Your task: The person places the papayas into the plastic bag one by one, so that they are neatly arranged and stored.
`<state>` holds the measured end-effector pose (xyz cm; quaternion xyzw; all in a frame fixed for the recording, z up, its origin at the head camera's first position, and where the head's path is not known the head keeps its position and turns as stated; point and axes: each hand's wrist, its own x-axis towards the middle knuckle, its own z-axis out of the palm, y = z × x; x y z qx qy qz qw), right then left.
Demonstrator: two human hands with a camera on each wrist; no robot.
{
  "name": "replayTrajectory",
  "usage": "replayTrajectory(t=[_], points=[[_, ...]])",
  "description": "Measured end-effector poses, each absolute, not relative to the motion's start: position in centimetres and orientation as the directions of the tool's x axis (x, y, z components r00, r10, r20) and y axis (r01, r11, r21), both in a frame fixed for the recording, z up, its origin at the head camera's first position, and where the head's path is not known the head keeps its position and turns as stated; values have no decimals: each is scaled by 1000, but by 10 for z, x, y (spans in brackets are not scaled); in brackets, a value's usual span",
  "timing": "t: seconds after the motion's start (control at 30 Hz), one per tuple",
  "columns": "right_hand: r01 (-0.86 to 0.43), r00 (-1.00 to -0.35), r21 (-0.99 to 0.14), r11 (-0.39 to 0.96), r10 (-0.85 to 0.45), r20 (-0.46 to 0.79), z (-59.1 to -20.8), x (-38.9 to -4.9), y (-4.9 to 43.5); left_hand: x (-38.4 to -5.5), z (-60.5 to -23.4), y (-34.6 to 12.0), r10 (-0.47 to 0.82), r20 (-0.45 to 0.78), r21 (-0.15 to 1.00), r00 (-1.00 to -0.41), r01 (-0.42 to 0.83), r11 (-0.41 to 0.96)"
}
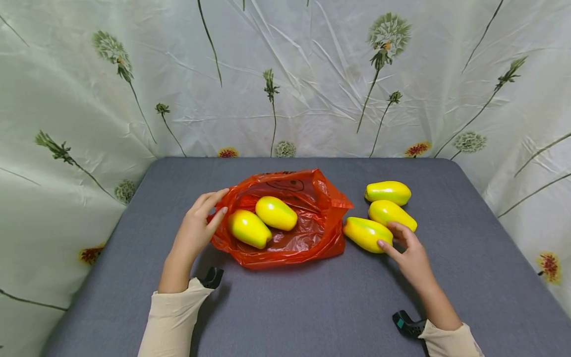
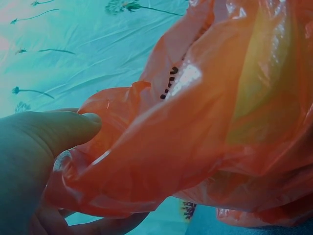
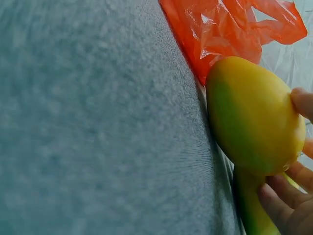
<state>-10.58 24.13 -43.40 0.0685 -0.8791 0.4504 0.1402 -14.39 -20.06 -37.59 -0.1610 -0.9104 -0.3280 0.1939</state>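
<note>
My left hand (image 1: 198,220) grips the left rim of a red plastic bag (image 1: 292,259), with the thumb over the film and the other fingers under it in the left wrist view. The bag's mouth gapes upward. Inside lie two yellow papayas, one on the left (image 1: 250,229) and one further back (image 1: 276,213). Right of the bag, my right hand (image 1: 412,255) has its thumb and fingers around the right end of the nearest papaya (image 3: 254,117). That papaya's left end is right by the bag's side.
Behind the held papaya lie a middle papaya (image 1: 392,214) and a far papaya (image 1: 388,192), close together on the grey table (image 1: 294,312). A white cloth with dandelion prints (image 1: 303,59) hangs behind and along the sides.
</note>
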Motion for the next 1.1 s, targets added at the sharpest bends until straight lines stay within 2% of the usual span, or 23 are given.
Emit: replayTrajectory(t=[0.37, 1.1], points=[[-167, -986, -897, 408, -42, 164, -443, -104, 246, -145, -376, -201, 167, 474, 528, -864, 431, 731], [-269, -939, -881, 390, 99, 331, -428, -98, 241, -145, -376, -201, 164, 470, 531, -867, 427, 732]])
